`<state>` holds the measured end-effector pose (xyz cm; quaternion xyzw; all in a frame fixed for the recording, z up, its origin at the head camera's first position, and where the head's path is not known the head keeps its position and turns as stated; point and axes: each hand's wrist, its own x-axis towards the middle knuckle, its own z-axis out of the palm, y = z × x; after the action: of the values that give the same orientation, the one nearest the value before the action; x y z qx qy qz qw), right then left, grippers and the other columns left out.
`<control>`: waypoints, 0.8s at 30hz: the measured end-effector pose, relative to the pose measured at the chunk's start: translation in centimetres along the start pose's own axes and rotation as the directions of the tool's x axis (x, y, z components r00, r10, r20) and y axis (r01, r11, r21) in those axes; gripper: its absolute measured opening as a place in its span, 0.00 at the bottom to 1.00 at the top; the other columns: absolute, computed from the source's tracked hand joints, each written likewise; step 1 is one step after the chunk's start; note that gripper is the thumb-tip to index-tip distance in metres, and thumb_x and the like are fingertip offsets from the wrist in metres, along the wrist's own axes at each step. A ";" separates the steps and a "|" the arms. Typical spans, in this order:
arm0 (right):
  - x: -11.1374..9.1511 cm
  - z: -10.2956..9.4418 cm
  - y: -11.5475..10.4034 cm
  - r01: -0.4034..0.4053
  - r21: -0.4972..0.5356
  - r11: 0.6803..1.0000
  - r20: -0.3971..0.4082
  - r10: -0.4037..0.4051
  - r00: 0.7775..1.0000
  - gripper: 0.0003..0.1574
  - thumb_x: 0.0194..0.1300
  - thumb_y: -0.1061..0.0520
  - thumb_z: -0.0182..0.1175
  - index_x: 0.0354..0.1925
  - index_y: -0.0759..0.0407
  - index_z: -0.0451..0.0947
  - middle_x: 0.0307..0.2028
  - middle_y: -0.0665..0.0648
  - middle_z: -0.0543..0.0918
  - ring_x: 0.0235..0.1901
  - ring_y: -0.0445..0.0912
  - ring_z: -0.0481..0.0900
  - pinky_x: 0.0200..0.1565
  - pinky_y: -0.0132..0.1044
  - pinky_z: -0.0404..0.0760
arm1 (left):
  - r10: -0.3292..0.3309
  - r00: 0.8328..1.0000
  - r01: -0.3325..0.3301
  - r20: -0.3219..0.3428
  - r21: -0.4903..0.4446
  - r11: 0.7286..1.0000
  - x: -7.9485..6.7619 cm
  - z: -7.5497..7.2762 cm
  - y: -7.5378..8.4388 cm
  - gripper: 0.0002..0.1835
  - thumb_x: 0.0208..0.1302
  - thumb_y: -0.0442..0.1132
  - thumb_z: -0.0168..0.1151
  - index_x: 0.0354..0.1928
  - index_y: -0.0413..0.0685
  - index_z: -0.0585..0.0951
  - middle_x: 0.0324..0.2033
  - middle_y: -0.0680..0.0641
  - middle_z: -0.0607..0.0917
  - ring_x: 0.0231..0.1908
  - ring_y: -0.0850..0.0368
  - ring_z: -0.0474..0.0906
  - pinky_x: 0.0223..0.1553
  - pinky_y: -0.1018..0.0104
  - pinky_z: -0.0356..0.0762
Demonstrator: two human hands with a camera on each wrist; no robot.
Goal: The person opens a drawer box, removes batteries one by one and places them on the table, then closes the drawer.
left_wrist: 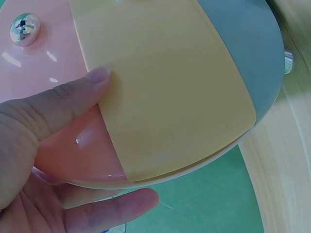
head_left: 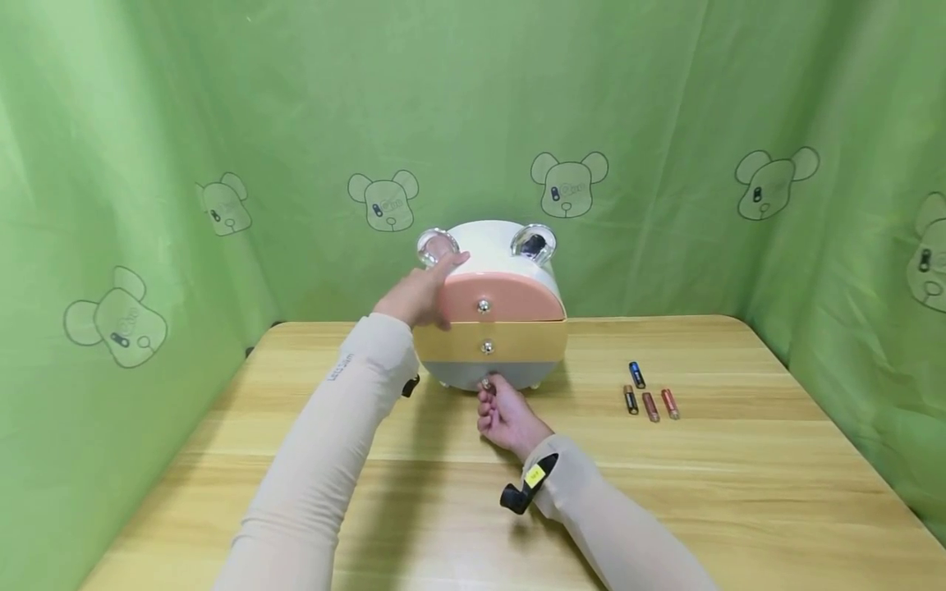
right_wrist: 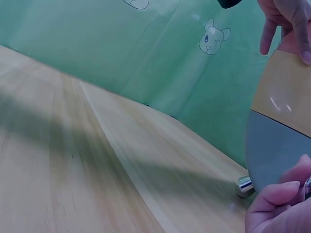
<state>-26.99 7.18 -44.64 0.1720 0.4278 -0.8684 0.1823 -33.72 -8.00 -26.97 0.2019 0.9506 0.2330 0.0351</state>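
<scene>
A rounded chest of drawers (head_left: 473, 248) with clear ears stands at the table's far side. Its pink drawer (head_left: 517, 300) is on top, the yellow drawer (head_left: 525, 341) in the middle and the grey drawer (head_left: 451, 372) at the bottom, each with a silvery knob. My left hand (head_left: 421, 295) rests at the chest's upper left. In the left wrist view its thumb (left_wrist: 73, 99) lies straight across the pink front, tip on the yellow one, other fingers stretched along the side. My right hand (head_left: 513, 419) pinches the grey drawer's knob (head_left: 486, 383), mostly covered in the right wrist view.
Several batteries lie right of the chest: a blue battery (head_left: 637, 374), a black-and-copper battery (head_left: 631, 400), a brownish battery (head_left: 650, 406) and a red battery (head_left: 669, 403). A green curtain (head_left: 473, 107) with bear-head outlines encloses the wooden table (head_left: 739, 492).
</scene>
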 end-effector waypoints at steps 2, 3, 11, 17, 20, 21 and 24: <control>0.0 0.0 0.0 0.002 0.001 1.000 -0.004 -0.002 1.000 0.12 0.72 0.50 0.46 0.33 0.54 0.68 0.20 0.42 0.69 0.17 0.34 0.60 0.18 0.22 0.58 | 0.002 1.000 -0.002 -0.001 0.006 1.000 0.0 0.0 0.0 0.66 0.39 0.24 0.76 0.75 0.76 0.50 0.49 0.38 0.81 0.44 0.44 0.80 0.53 0.47 0.76; 0.0 0.0 0.1 0.002 0.001 1.000 -0.008 -0.002 1.000 0.12 0.72 0.50 0.46 0.33 0.54 0.68 0.20 0.42 0.69 0.17 0.34 0.60 0.18 0.22 0.58 | 0.003 1.000 -0.003 -0.002 0.008 1.000 0.0 0.0 0.0 0.66 0.39 0.24 0.76 0.75 0.76 0.50 0.49 0.37 0.81 0.44 0.44 0.80 0.53 0.47 0.76; -0.1 -0.3 0.4 0.008 -0.014 1.000 -0.015 -0.008 1.000 0.13 0.72 0.49 0.47 0.34 0.54 0.69 0.21 0.43 0.69 0.18 0.34 0.60 0.18 0.23 0.59 | -0.019 1.000 0.019 0.001 -0.011 1.000 0.0 0.0 0.0 0.66 0.39 0.23 0.76 0.74 0.78 0.50 0.43 0.40 0.82 0.38 0.48 0.80 0.47 0.51 0.78; -0.3 -0.3 0.5 0.014 -0.021 1.000 -0.004 -0.014 1.000 0.13 0.72 0.48 0.46 0.33 0.53 0.68 0.21 0.42 0.68 0.17 0.34 0.60 0.18 0.22 0.58 | -0.029 1.000 0.029 0.002 -0.037 0.999 0.0 0.0 0.0 0.67 0.39 0.22 0.75 0.74 0.80 0.50 0.40 0.43 0.81 0.36 0.50 0.79 0.49 0.49 0.76; -0.5 -0.3 0.7 0.019 -0.030 0.999 0.001 -0.019 1.000 0.15 0.73 0.48 0.45 0.31 0.53 0.68 0.20 0.42 0.67 0.17 0.34 0.60 0.18 0.22 0.58 | -0.036 0.999 0.036 0.011 -0.037 0.999 0.0 -0.1 0.0 0.67 0.40 0.22 0.75 0.74 0.81 0.49 0.40 0.43 0.82 0.36 0.50 0.79 0.49 0.50 0.76; -0.6 -0.2 0.7 0.020 -0.030 0.999 0.001 -0.020 1.000 0.15 0.73 0.48 0.45 0.30 0.53 0.68 0.20 0.42 0.66 0.17 0.34 0.59 0.17 0.22 0.58 | -0.036 0.999 0.036 0.014 -0.034 0.999 0.0 -0.1 0.0 0.67 0.40 0.23 0.75 0.74 0.81 0.49 0.40 0.42 0.82 0.36 0.50 0.79 0.49 0.50 0.76; -1.0 -0.1 0.8 0.025 -0.031 0.999 0.001 -0.025 1.000 0.17 0.73 0.48 0.45 0.28 0.52 0.67 0.19 0.42 0.65 0.16 0.34 0.59 0.17 0.22 0.57 | -0.028 0.999 0.028 0.017 -0.025 0.999 0.0 -0.2 0.1 0.67 0.39 0.23 0.76 0.74 0.80 0.49 0.41 0.41 0.82 0.37 0.49 0.79 0.49 0.50 0.76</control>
<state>-25.75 6.91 -44.81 0.1632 0.4435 -0.8639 0.1743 -33.76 -8.01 -26.80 0.1901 0.9501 0.2426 0.0485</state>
